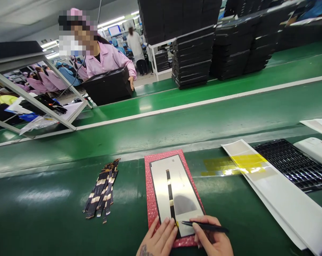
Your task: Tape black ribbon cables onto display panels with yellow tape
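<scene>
A silver rectangular panel [159,185] with a dark rim lies on a pink bubble-wrap sheet [150,195]. Lengthwise along the panel runs a dark flex cable [169,192] with gold bands. My left hand [161,238] rests flat at the panel's near end, fingers stretched over the cable's lower part. Between my hands, a small yellow piece [176,224] shows by the left fingertips. My right hand [216,238] grips black tweezers [210,226], their tips pointing left just above the panel. Further left is a loose pile of flex cables [102,190].
Yellow tape strips [222,166] stick to the green mat and a long white board [272,192]. Behind that board is a black slotted tray [291,163]. Across the green conveyor, a person in pink [107,58] holds a black box [110,87]; stacked black trays [192,58] stand nearby.
</scene>
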The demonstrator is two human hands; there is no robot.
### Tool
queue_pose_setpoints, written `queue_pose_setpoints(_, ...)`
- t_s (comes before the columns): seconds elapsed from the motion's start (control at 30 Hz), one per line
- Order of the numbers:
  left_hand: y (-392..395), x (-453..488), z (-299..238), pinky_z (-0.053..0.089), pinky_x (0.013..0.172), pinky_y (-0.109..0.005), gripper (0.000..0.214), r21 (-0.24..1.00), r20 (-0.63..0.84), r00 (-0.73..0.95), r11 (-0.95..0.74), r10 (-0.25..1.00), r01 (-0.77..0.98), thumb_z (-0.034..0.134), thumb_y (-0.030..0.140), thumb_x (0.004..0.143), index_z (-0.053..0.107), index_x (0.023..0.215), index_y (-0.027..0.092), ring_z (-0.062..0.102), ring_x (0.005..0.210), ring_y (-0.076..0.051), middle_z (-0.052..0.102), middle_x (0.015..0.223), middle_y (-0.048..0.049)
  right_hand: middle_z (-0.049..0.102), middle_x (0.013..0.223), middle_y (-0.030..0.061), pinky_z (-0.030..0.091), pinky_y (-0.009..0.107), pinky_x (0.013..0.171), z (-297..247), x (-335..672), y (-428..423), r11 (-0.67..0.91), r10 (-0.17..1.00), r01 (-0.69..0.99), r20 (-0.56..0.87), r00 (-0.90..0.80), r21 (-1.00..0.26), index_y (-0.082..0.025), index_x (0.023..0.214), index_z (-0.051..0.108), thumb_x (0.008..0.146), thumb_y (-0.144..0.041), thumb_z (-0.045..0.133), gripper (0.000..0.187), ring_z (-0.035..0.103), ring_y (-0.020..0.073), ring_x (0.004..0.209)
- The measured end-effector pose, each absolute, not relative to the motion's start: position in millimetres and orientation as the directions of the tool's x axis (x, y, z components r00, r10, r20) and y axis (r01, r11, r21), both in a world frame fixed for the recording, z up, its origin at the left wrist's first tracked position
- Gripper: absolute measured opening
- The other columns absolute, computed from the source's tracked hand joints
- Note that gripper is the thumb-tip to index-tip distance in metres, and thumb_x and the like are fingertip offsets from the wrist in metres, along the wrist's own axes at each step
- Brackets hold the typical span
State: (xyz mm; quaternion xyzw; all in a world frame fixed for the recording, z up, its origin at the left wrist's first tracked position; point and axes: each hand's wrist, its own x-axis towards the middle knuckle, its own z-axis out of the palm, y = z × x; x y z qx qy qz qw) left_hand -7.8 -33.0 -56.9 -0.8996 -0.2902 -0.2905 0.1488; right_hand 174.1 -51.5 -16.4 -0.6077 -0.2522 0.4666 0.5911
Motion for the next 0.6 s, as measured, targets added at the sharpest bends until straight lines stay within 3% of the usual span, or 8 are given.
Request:
queue_pose_setpoints(0.07,-40.7,-12.6,-56.5,0.013,0.121,-0.045,0.052,-0.007,0.568,0.651,-0.788,0.503,0.616,0.026,0.044,0.094,0.064,0.110,0.011,0.038,0.132,-0.022,0.046,0.136,-0.0076,0.063,0.064,0.0000,0.044,0.022,0.041,-11.5,176.6,-52.1,-0.200,0.860,-0.226,-0.281,0.426,-0.954,-0.023,0.076,0.068,0.066,-0.048,0.074,0.027,0.051,0.0133,0.044)
queue_pose_setpoints(0.2,-48.7,-18.9,-39.6,0.004,0.120,-0.046,0.051,0.122,0.377,0.682,-0.764,0.627,0.634,0.040,0.040,0.090,0.049,0.131,0.010,0.035,0.134,-0.023,0.046,0.137,-0.0076,0.065,0.069,0.0032,0.049,0.025,0.045,-8.2,185.6,-52.6,-0.242,0.904,-0.174,-0.287,0.316,-0.954,-0.018,0.081,0.068,0.070,-0.043,0.074,0.028,0.056,0.0155,0.049)
queue_pose_setpoints(0.3,-51.0,-21.0,-32.7,0.001,0.120,-0.046,0.053,0.228,0.325,0.669,-0.742,0.668,0.630,0.042,0.037,0.089,0.041,0.137,0.014,0.032,0.135,-0.024,0.048,0.135,-0.0068,0.064,0.063,0.0017,0.050,0.024,0.045,-6.7,195.3,-51.3,-0.259,0.913,-0.192,-0.305,0.270,-0.947,-0.018,0.083,0.066,0.071,-0.042,0.073,0.028,0.057,0.0157,0.048)
queue_pose_setpoints(0.37,-52.7,-24.4,-30.2,0.007,0.120,-0.048,0.050,0.367,0.328,0.594,-0.678,0.735,0.636,0.041,0.030,0.090,0.040,0.139,0.021,0.031,0.136,-0.023,0.049,0.136,-0.0049,0.063,0.058,-0.0011,0.051,0.023,0.048,-6.3,204.8,-49.1,-0.252,0.891,-0.211,-0.312,0.329,-0.944,-0.020,0.084,0.063,0.071,-0.043,0.074,0.028,0.058,0.0153,0.048)
queue_pose_setpoints(0.43,-53.1,-30.1,-23.7,0.018,0.117,-0.050,0.049,0.606,0.263,0.403,-0.475,0.877,0.639,0.043,0.027,0.090,0.041,0.138,0.028,0.029,0.137,-0.024,0.040,0.143,-0.0043,0.065,0.061,-0.0011,0.054,0.023,0.056,-8.1,215.9,-45.9,-0.239,0.860,-0.207,-0.305,0.409,-0.949,-0.022,0.085,0.060,0.069,-0.043,0.076,0.031,0.062,0.0163,0.057)
queue_pose_setpoints(0.5,-50.1,-35.6,-10.8,0.031,0.112,-0.047,0.050,0.863,0.012,0.122,-0.072,0.992,0.501,0.048,0.034,0.088,0.041,0.138,0.032,0.027,0.137,-0.026,0.028,0.149,-0.0048,0.069,0.072,0.0014,0.055,0.025,0.073,-12.3,225.0,-42.2,-0.228,0.843,-0.199,-0.295,0.449,-0.953,-0.023,0.086,0.060,0.067,-0.044,0.077,0.033,0.066,0.0198,0.080)
queue_pose_setpoints(0.53,-47.3,-37.4,-2.6,0.035,0.110,-0.044,0.053,0.926,-0.167,0.013,0.153,0.986,0.346,0.050,0.038,0.087,0.040,0.139,0.032,0.028,0.137,-0.026,0.026,0.150,-0.0048,0.070,0.076,0.0024,0.053,0.027,0.082,-14.8,227.5,-40.4,-0.232,0.845,-0.198,-0.298,0.444,-0.952,-0.023,0.085,0.060,0.066,-0.045,0.077,0.033,0.065,0.0216,0.094)
queue_pose_setpoints(0.6,-39.4,-38.0,13.8,0.039,0.108,-0.039,0.060,0.891,-0.453,-0.048,0.453,0.890,0.004,0.054,0.044,0.083,0.038,0.140,0.031,0.030,0.136,-0.024,0.027,0.150,-0.0047,0.070,0.080,0.0037,0.048,0.031,0.093,-18.9,226.5,-37.6,-0.245,0.860,-0.200,-0.308,0.408,-0.949,-0.024,0.084,0.061,0.067,-0.046,0.075,0.031,0.057,0.0240,0.112)
